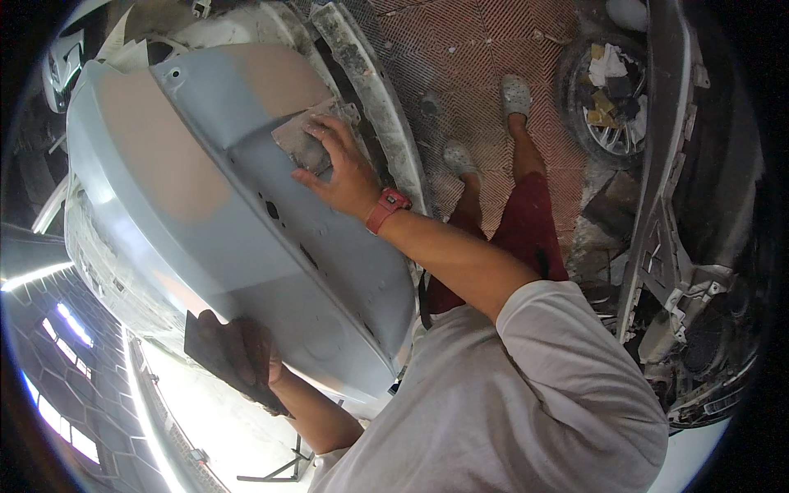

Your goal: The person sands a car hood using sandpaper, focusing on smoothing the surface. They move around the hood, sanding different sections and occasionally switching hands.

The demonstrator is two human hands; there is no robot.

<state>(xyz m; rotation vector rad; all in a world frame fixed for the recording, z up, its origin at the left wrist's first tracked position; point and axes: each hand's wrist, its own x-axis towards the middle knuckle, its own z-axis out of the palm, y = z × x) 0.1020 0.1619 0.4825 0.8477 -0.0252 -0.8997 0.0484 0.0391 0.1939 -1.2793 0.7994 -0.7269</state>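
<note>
A curved car body panel [246, 255], grey with beige patches, spreads out at the left. My right hand [341, 164], with a red watch on its wrist, rests on the panel's upper part. Its fingers bend over a worn grey-brown sheet [293, 135] that looks like sandpaper and lies against the surface. Lower left, my left hand [275, 366] holds up a dark, bent sheet [226, 349], which may also be sandpaper. That sheet hides most of the left fingers. Small dark holes [272, 210] run along the panel's crease.
At the upper right, a wheel [604, 99] holds scraps of paper and pads. A dark car part [674, 164] with brackets stands along the right. My feet in grey clogs [516, 96] stand on ribbed floor tiles [493, 49]. A whitish curved strip [362, 74] borders the panel.
</note>
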